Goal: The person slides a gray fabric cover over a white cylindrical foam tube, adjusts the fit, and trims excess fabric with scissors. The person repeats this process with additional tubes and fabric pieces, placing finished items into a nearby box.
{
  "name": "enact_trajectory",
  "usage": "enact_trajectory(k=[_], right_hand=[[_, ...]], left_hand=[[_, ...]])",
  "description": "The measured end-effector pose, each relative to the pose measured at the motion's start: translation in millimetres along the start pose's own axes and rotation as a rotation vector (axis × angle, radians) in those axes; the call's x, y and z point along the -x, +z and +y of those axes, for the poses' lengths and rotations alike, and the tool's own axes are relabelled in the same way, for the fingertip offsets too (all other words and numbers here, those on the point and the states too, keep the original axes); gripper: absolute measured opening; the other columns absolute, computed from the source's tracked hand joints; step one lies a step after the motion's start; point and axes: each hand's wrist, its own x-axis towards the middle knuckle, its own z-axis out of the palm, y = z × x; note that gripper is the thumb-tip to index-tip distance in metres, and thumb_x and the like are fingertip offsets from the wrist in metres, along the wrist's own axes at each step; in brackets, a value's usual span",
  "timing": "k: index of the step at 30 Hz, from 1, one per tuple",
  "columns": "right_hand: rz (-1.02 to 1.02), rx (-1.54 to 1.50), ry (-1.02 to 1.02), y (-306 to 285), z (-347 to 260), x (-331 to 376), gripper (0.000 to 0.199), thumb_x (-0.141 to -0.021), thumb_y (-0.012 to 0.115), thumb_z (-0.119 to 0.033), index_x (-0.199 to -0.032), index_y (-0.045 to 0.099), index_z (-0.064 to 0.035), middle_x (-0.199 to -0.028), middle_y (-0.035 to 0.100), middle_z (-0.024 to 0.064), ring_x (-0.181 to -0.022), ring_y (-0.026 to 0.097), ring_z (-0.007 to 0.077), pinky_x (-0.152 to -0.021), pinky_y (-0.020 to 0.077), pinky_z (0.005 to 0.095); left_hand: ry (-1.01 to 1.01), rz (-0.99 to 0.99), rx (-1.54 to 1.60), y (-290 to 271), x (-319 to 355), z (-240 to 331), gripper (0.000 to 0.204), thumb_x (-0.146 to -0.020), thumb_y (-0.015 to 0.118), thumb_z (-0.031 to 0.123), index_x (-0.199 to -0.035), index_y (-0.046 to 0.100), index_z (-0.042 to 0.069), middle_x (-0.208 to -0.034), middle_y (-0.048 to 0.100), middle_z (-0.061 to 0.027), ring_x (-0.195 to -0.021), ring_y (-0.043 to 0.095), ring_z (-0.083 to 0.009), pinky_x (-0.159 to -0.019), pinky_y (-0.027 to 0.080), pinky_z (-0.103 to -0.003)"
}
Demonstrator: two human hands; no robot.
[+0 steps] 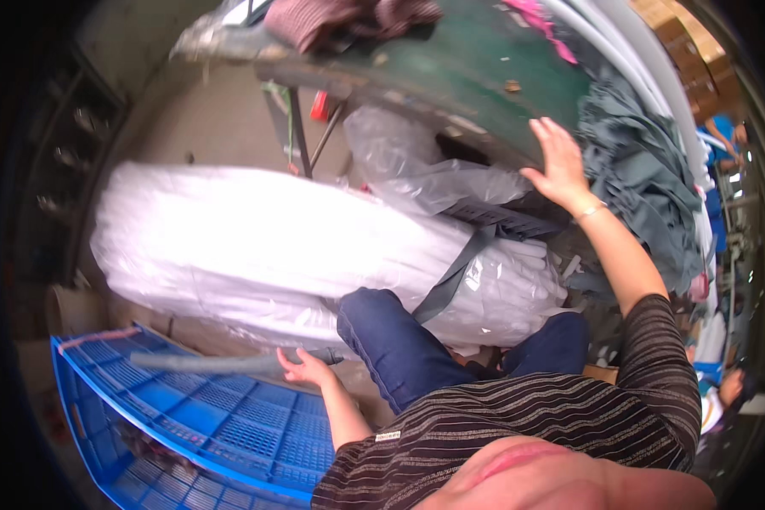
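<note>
A crowded workroom, clock positions read from the centre of the view: we note a green tabletop [476,64] at 12 to 1 o'clock, bearing a mauve knitted cloth [314,21] at 12 and a crumpled grey-green fabric [642,187] toward 3. Stacked cardboard boxes [688,55] and a co-worker in blue [721,136] lie beyond, near 2.

From 9 o'clock through the centre runs a long bundle of white rolls [229,234] in clear film, crossed by a dark grey strip [459,272] near its right end. At 8 we find a blue plastic lattice crate [268,425] and, reaching over its edge, a slender grey tube [204,364].

We judge the step in hand to be an arranging of the tube and bundle; moving the tube would call for the left fingers to close round it, and steadying the bundle for the right hand to come down.

Left hand [313,371], at 7: fingers spread, palm turned up, the tube passing behind it; we cannot tell whether they touch. Right hand [561,166], at 2: raised before the tabletop's edge, thumb wide of the fingers, holding nothing that we can see.
</note>
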Motion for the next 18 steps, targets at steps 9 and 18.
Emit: enact_trajectory(k=[9, 18], right_hand=[[0.135, -0.346, -0.087, -51, -72, 53, 0.086, -0.082, 0.066, -0.049, -0.15, 0.024, -0.0184, -0.151, 0.023, 0.0196, -0.142, 0.02, 0.0336, -0.114, 0.0179, 0.0538], [0.143, -1.494, 0.054, -106, -76, 282, 0.046, -0.079, 0.074, -0.012, -0.12, 0.055, -0.0055, -0.11, 0.059, 0.0074, -0.099, 0.058, 0.0168, -0.086, 0.0462, 0.0287]], left_hand=[[0.223, -0.315, 1.032, -69, 71, 264, 0.052, -0.098, 0.053, 0.02, -0.143, 0.029, 0.012, -0.14, 0.032, -0.0148, -0.122, 0.039, -0.0246, -0.106, 0.033, -0.037], [0.497, -1.023, 0.973, -127, 299, 297, 0.057, -0.099, 0.053, 0.015, -0.146, 0.021, 0.012, -0.121, 0.052, -0.0118, -0.099, 0.055, -0.014, -0.082, 0.047, -0.027]])
